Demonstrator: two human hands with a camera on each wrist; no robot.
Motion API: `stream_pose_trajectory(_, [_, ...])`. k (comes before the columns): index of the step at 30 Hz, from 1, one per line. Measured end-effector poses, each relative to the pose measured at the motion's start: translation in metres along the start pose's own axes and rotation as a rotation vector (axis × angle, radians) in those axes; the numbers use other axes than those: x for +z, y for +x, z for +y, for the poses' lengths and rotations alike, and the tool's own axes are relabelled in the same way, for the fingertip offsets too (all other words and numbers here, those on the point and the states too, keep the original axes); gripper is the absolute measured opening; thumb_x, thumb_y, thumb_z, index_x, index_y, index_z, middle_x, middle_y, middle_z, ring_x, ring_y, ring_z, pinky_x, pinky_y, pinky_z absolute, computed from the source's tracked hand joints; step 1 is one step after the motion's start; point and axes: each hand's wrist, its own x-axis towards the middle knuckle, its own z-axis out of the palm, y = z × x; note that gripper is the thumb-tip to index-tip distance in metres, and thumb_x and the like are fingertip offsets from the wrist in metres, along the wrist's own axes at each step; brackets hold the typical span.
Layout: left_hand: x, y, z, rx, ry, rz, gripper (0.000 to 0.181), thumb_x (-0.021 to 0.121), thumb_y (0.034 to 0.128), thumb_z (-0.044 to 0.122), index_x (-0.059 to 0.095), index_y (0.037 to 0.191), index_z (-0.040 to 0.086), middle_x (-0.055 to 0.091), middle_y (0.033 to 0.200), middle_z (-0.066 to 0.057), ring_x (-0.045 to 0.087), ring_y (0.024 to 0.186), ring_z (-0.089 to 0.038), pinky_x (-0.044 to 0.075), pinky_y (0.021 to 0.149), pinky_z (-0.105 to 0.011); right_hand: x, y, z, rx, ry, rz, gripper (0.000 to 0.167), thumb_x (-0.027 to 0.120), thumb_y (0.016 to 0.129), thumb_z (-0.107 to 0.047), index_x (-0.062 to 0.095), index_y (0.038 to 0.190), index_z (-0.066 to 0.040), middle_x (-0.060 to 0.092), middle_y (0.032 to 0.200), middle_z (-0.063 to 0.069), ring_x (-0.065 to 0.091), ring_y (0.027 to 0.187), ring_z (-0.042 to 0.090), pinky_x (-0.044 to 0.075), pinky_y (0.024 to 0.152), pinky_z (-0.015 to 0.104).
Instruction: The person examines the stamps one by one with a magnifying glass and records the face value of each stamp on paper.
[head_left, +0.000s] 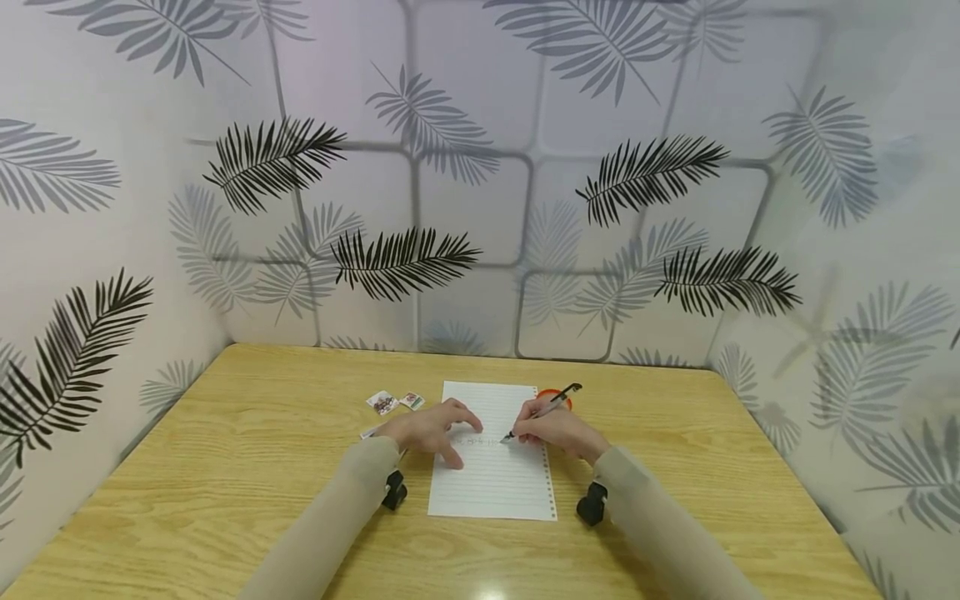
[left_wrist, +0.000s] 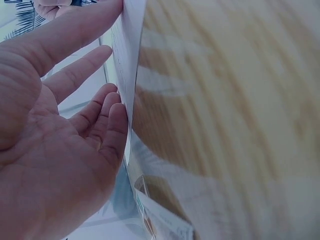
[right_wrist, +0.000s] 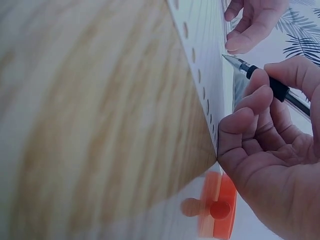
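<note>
1. We locate the pen [head_left: 561, 397] above the lined paper [head_left: 491, 493], its tip at a faint row of writing.
2. We observe the right hand [head_left: 560, 430] pinching the pen, at the paper's hole-punched right edge.
3. We observe the left hand [head_left: 426, 428] released, fingers loosely extended, resting at the paper's left side.
4. We note, on the wooden table [head_left: 262, 442], two small printed cards [head_left: 382, 402] beyond the left hand and an orange object [right_wrist: 229, 200] just beyond the right.

Room at left of table [head_left: 225, 467], cards [head_left: 383, 403] obstructing near left grip [head_left: 427, 429], orange object [right_wrist: 228, 207] beyond right grip [head_left: 558, 427]
</note>
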Motion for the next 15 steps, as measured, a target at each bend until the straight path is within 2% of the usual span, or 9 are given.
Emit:
stream_pose_trajectory(11, [0.0003,0.0003,0.0001,-0.005,-0.009,0.001,0.055,0.083,0.0773,0.011,0.062,0.125,0.028,0.034,0.149,-0.003,0.033,0.14,-0.031,0.029,0.113,-0.053,-0.0007,-0.002,-0.0014,0.026,-0.004,0.023,0.01,0.067,0.086,-0.007,0.062,0.077,-0.008,0.062,0.069,-0.001,0.05,0.063,0.013,0.041,0.06,0.023])
stream_pose_trajectory(15, [0.0003,0.0002,-0.0001,-0.006,-0.001,0.003,0.055,0.083,0.0773,0.011,0.062,0.125,0.029,0.034,0.148,-0.002,0.035,0.139,-0.032,0.03,0.113,-0.053,-0.0006,-0.0023,-0.0026,0.008,-0.01,0.011,0.011,0.066,0.086,-0.007,0.061,0.076,-0.007,0.061,0.067,-0.002,0.049,0.062,0.013,0.04,0.059,0.024])
